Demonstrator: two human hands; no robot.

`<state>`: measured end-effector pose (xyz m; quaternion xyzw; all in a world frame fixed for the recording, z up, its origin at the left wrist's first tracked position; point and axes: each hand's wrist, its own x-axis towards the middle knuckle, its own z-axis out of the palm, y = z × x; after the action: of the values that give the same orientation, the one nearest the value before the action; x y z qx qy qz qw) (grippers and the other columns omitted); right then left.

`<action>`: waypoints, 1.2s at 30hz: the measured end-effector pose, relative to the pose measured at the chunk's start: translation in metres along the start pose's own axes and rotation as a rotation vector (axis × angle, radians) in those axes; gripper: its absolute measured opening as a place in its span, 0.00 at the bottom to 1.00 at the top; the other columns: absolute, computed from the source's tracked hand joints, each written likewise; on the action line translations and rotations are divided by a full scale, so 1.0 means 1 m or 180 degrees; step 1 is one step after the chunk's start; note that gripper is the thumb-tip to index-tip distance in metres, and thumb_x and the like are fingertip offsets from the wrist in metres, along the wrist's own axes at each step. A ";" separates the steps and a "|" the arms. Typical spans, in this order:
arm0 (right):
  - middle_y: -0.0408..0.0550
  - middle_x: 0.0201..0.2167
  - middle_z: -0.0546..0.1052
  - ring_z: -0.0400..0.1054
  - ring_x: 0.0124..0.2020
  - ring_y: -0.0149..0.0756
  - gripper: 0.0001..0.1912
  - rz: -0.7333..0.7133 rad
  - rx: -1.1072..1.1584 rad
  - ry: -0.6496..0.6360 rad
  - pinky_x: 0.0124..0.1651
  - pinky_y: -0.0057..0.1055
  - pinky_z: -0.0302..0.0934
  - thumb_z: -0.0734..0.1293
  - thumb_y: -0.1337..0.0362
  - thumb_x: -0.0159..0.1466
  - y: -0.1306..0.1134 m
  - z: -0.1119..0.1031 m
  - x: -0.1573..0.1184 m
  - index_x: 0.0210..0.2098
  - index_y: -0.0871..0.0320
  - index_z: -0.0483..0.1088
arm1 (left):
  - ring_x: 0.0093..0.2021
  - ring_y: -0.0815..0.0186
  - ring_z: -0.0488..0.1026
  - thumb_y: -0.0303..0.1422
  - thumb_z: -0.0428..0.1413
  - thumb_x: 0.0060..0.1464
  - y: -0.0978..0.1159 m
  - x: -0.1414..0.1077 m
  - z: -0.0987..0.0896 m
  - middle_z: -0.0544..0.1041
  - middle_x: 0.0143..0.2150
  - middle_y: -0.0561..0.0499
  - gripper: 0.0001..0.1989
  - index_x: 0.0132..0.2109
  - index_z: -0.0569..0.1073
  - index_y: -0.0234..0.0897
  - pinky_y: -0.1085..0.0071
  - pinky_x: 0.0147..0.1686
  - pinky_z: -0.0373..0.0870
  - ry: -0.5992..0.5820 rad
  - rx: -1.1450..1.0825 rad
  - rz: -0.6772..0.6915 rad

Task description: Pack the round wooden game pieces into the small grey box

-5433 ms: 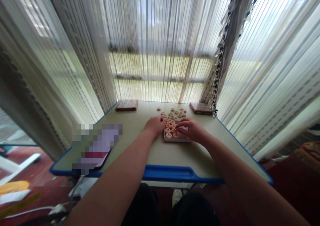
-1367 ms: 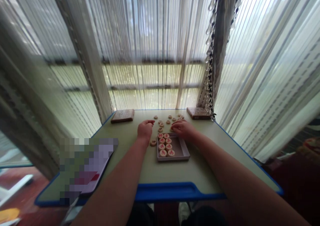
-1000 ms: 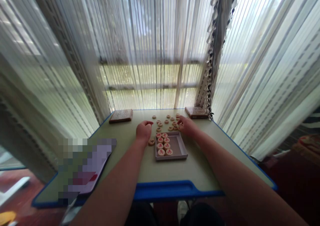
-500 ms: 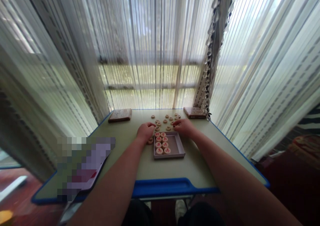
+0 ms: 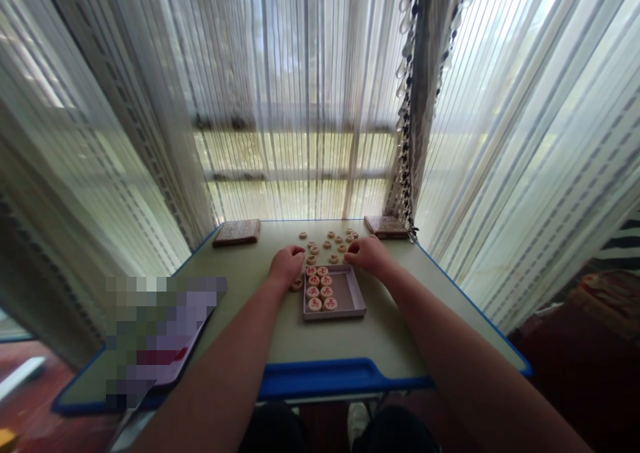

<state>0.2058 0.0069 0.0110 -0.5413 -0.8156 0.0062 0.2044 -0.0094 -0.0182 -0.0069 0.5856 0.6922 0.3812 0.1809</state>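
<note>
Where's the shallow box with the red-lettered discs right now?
In the head view, the shallow box sits mid-table, just nearer the wearer than the scattered discs, between the two forearms.

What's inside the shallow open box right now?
The box holds red-marked xiangqi pieces in two columns of four on its left side; the right side shows bare floor. The floor under the pieces is covered.

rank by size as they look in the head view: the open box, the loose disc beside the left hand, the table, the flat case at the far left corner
1. table
2. open box
3. flat case
4. loose disc
</note>
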 end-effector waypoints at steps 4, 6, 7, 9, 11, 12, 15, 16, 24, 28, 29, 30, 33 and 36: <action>0.49 0.27 0.76 0.65 0.34 0.39 0.16 0.0117 -0.0130 -0.0128 0.38 0.31 0.55 0.63 0.52 0.52 -0.001 -0.001 0.000 0.29 0.56 0.76 | 0.35 0.66 0.71 0.30 0.49 0.44 -0.001 0.000 0.001 0.76 0.34 0.49 0.12 0.36 0.75 0.36 0.74 0.35 0.64 -0.0027 0.0114 0.0064; 0.49 0.28 0.76 0.66 0.33 0.38 0.16 0.0159 -0.0121 -0.0245 0.38 0.30 0.56 0.63 0.52 0.51 0.000 -0.002 0.000 0.30 0.56 0.76 | 0.35 0.66 0.71 0.30 0.49 0.45 -0.002 0.001 0.001 0.76 0.34 0.49 0.12 0.36 0.75 0.36 0.74 0.34 0.63 -0.0041 0.0149 0.0096; 0.49 0.28 0.76 0.66 0.33 0.37 0.16 0.0155 -0.0092 -0.0285 0.38 0.29 0.56 0.64 0.53 0.51 0.000 -0.002 0.001 0.30 0.57 0.76 | 0.35 0.66 0.71 0.30 0.49 0.45 -0.003 0.001 0.002 0.76 0.34 0.49 0.12 0.36 0.75 0.36 0.74 0.34 0.63 -0.0045 0.0165 0.0105; 0.48 0.29 0.76 0.67 0.32 0.36 0.15 0.0140 -0.0005 -0.0327 0.38 0.28 0.56 0.63 0.55 0.52 0.001 -0.001 0.002 0.32 0.57 0.75 | 0.35 0.66 0.71 0.30 0.49 0.45 -0.005 0.001 0.002 0.76 0.34 0.49 0.12 0.36 0.74 0.36 0.74 0.34 0.63 -0.0037 0.0180 0.0130; 0.48 0.30 0.76 0.67 0.32 0.35 0.14 0.0122 0.0078 -0.0336 0.36 0.27 0.57 0.63 0.58 0.52 0.003 0.000 0.003 0.34 0.57 0.75 | 0.35 0.66 0.71 0.30 0.49 0.45 -0.005 0.001 0.003 0.76 0.34 0.49 0.13 0.37 0.74 0.36 0.74 0.34 0.63 -0.0024 0.0180 0.0159; 0.48 0.31 0.76 0.67 0.32 0.35 0.15 0.0121 0.0106 -0.0332 0.36 0.26 0.57 0.63 0.59 0.52 0.004 0.001 0.004 0.36 0.57 0.75 | 0.35 0.67 0.71 0.30 0.48 0.45 -0.005 0.000 0.003 0.76 0.34 0.49 0.13 0.37 0.74 0.36 0.74 0.34 0.63 -0.0010 0.0189 0.0172; 0.50 0.34 0.75 0.67 0.33 0.36 0.16 0.0136 0.0082 -0.0320 0.36 0.27 0.58 0.65 0.57 0.50 0.008 0.002 0.005 0.37 0.57 0.75 | 0.34 0.66 0.71 0.30 0.48 0.45 -0.004 -0.001 0.003 0.76 0.34 0.49 0.13 0.38 0.73 0.36 0.74 0.33 0.64 0.0046 0.0275 0.0167; 0.50 0.34 0.75 0.67 0.34 0.36 0.16 0.0129 0.0048 -0.0325 0.36 0.27 0.57 0.65 0.57 0.50 0.008 0.002 0.005 0.36 0.57 0.75 | 0.34 0.66 0.71 0.30 0.48 0.45 -0.004 -0.002 0.003 0.76 0.34 0.49 0.14 0.38 0.73 0.36 0.74 0.33 0.64 0.0069 0.0306 0.0159; 0.50 0.32 0.74 0.65 0.32 0.34 0.14 0.0045 0.0246 -0.0085 0.35 0.27 0.56 0.64 0.59 0.52 0.000 -0.010 0.001 0.33 0.59 0.75 | 0.35 0.66 0.71 0.30 0.48 0.45 -0.005 -0.003 0.004 0.77 0.34 0.49 0.13 0.37 0.74 0.36 0.74 0.35 0.64 0.0051 0.0368 0.0164; 0.46 0.31 0.73 0.64 0.30 0.31 0.14 -0.0384 0.0712 -0.0624 0.31 0.25 0.55 0.66 0.59 0.49 -0.014 -0.024 -0.007 0.34 0.58 0.74 | 0.35 0.66 0.71 0.31 0.48 0.45 -0.004 -0.003 0.004 0.77 0.33 0.49 0.12 0.36 0.74 0.37 0.74 0.34 0.64 0.0051 0.0379 0.0204; 0.45 0.31 0.74 0.64 0.29 0.31 0.14 -0.0532 0.0760 -0.0798 0.30 0.24 0.55 0.67 0.60 0.48 -0.017 -0.027 -0.010 0.34 0.58 0.74 | 0.35 0.66 0.71 0.32 0.48 0.45 -0.004 -0.003 0.004 0.77 0.33 0.49 0.12 0.36 0.74 0.37 0.74 0.34 0.64 0.0051 0.0380 0.0216; 0.45 0.30 0.74 0.64 0.29 0.30 0.14 -0.0652 0.0775 -0.0953 0.30 0.24 0.54 0.67 0.60 0.48 -0.020 -0.029 -0.013 0.34 0.58 0.74 | 0.35 0.66 0.71 0.32 0.49 0.45 -0.004 -0.003 0.004 0.77 0.33 0.49 0.12 0.35 0.74 0.37 0.74 0.33 0.64 0.0052 0.0377 0.0220; 0.43 0.26 0.73 0.62 0.25 0.27 0.13 -0.0792 0.0651 -0.1182 0.27 0.23 0.52 0.66 0.60 0.49 -0.028 -0.031 -0.020 0.34 0.57 0.74 | 0.34 0.66 0.71 0.32 0.49 0.45 -0.005 -0.003 0.005 0.77 0.33 0.50 0.12 0.35 0.74 0.37 0.74 0.32 0.63 0.0035 0.0366 0.0210; 0.43 0.23 0.73 0.60 0.22 0.26 0.12 -0.0752 0.0296 -0.1141 0.24 0.23 0.49 0.65 0.59 0.50 -0.031 -0.027 -0.022 0.32 0.57 0.75 | 0.33 0.66 0.71 0.32 0.48 0.45 -0.006 -0.002 0.005 0.76 0.32 0.50 0.12 0.35 0.75 0.37 0.74 0.31 0.63 0.0019 0.0361 0.0215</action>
<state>0.1953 -0.0311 0.0359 -0.4221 -0.8955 0.1160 0.0803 -0.0094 -0.0185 -0.0155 0.6167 0.6931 0.3489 0.1323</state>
